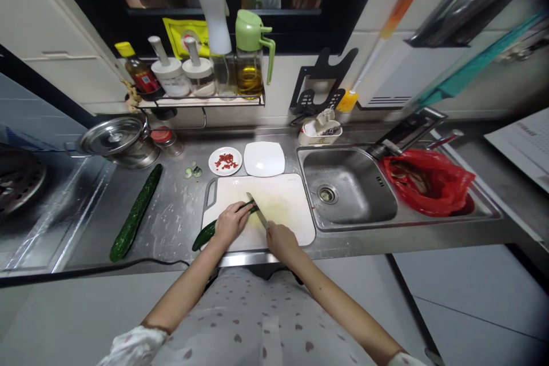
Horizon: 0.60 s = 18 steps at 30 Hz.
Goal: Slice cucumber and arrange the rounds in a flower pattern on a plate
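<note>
A dark green cucumber (204, 237) lies slantwise across the white cutting board (295, 200). My left hand (231, 222) is closed over its middle, pressing it to the board, and hides part of it. In my right hand (282, 241) is the handle of a kitchen knife (258, 211). The blade slants up and left, at the cucumber's right end; whether it has cut into the flesh I cannot make out. Behind the board stand a small plate (225, 168) with chopped red pieces and a bare white square plate (264, 159).
A second cucumber (136, 213) lies on the steel counter at left, with cut green ends (193, 170) near the small plate. At right are the sink (347, 189) and a red plastic bag (429, 183). A lidded pot (115, 140) and seasoning shelf (201, 102) stand behind.
</note>
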Tool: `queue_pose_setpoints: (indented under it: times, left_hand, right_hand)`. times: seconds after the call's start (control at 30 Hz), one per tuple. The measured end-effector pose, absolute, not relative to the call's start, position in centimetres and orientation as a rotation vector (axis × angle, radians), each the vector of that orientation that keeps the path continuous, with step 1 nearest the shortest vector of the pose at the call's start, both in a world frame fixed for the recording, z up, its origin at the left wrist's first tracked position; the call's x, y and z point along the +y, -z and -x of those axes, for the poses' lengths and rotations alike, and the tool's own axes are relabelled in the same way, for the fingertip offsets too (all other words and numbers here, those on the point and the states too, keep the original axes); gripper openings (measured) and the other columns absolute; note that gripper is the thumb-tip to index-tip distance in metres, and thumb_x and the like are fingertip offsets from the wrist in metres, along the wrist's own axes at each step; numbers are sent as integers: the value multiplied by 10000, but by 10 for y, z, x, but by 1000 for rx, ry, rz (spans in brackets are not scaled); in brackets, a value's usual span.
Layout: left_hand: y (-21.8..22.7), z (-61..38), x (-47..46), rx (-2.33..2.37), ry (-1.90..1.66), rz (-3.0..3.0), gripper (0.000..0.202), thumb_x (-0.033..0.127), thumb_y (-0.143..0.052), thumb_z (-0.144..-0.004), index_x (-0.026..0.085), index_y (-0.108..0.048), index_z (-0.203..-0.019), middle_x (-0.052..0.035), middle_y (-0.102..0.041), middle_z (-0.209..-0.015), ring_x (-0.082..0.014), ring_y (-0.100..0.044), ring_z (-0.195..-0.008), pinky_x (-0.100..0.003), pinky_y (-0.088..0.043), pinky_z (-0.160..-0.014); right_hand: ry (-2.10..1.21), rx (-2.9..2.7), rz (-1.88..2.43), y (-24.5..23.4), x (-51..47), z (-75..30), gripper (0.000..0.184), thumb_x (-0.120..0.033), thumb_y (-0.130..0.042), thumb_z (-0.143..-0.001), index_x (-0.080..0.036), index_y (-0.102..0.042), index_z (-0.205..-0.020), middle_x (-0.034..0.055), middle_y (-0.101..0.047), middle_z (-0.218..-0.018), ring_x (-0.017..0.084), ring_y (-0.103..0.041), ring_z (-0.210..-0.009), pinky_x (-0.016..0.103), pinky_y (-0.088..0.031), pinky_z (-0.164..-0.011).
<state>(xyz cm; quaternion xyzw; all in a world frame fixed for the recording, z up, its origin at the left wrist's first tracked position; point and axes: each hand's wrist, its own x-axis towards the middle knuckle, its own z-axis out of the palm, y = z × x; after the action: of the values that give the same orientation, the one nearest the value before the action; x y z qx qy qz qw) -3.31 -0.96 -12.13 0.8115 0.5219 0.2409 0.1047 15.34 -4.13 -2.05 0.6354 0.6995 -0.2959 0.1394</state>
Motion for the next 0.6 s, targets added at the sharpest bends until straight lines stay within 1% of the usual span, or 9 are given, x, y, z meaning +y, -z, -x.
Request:
queue_pose_setpoints:
  times: [0.27, 0.43, 0.6]
  left_hand:
    - [122, 33, -9, 1540, -713, -2368, 311, 309, -525, -927, 285, -648, -1212, -50, -649, -1154, -188, -606, -1022, -340, -529, -901]
    - [121, 33, -10, 1521, -730, -2368, 325, 305, -511, -934, 290, -636, -1233, -56, -648, -1148, -184, -604, -1036, -343, -525, -918]
    - [120, 33, -10, 1537, -710, -2394, 314, 316, -506, -937, 287, -647, -1217, -49, -655, -1143, -181, -609, -1016, -330, -529, -903]
  right_hand:
    - [829, 2090, -1836, 27, -33, -149, 285, -168, -333, -959, -128, -570, -1111, 146, -693, -993, 253, -664, -954, 305, -443, -729]
    - [802, 2122, -1843, 30, -22, -139, 280, -168, -345, -962, -121, -556, -1138, 151, -687, -1022, 241, -661, -969, 297, -450, -750]
    - [812, 2120, -1860, 34, -23, -138, 284, -171, -338, -964, -130, -553, -1145, 157, -685, -1024, 240, -662, -967, 304, -449, -752]
